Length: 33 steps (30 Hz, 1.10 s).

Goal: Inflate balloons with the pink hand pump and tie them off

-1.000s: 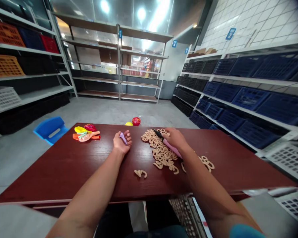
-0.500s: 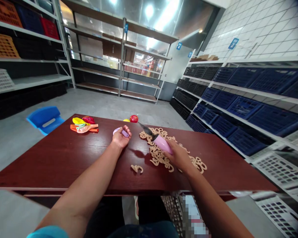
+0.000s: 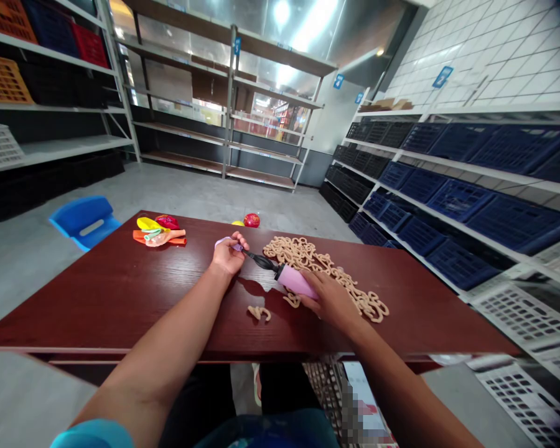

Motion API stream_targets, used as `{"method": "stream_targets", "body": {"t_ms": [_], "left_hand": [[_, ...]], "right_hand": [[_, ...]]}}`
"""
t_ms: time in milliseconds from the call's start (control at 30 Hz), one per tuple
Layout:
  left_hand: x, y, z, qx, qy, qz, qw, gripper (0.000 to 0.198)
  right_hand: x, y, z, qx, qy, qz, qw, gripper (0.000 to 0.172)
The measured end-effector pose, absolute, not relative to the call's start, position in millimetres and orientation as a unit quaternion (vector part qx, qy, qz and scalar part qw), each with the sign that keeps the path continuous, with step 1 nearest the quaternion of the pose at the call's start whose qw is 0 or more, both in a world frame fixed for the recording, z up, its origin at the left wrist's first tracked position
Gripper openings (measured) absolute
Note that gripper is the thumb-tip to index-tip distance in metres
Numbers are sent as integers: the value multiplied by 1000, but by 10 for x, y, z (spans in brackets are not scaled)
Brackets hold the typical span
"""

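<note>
My left hand (image 3: 228,255) rests on the dark red table (image 3: 121,292), its fingers pinched round a small purple balloon (image 3: 224,241). My right hand (image 3: 329,298) grips a pink hand pump (image 3: 295,280) with a black nozzle. The nozzle tip points left and meets the balloon at my left fingers. A heap of tan wooden letters (image 3: 317,267) lies behind and to the right of the pump. A couple of loose tan letters (image 3: 259,312) lie between my forearms.
Limp coloured balloons (image 3: 158,231) lie at the table's far left. A red ball (image 3: 251,219) and a yellow one sit at the far edge. A blue chair (image 3: 84,219) stands on the floor at left. Shelving with crates lines both sides.
My right hand has lifted the pump off the letter heap and swung its nozzle left to the balloon. My left hand has turned from palm up to a pinch on the balloon.
</note>
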State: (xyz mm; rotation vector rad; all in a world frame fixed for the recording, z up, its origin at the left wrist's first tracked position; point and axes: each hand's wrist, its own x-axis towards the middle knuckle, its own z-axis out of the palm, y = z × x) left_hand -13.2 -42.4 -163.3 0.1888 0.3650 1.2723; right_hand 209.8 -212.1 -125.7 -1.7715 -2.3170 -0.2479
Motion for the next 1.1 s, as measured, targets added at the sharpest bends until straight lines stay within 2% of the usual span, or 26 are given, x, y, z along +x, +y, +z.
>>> {"method": "stream_targets", "body": {"t_ms": [167,567,867,1100], "left_hand": [[-105,-433,-1631,108,194,593,774,35],[-49,-458,-1628,124,207,598,764,40],[0,-504,-1641,126,171,587,782,35],[-60,-520,-1598,98,155,583,791,27]], "right_hand": [[2073,-2126,-1240,-605,-786,-74,108,52],[2036,-2110,-1253,-621,-775,-65,96,51],[1907,-2040,-1205,-624,-772,-47,113,47],[1795,-1873,-1206,-621,-774,-61,108,50]]}}
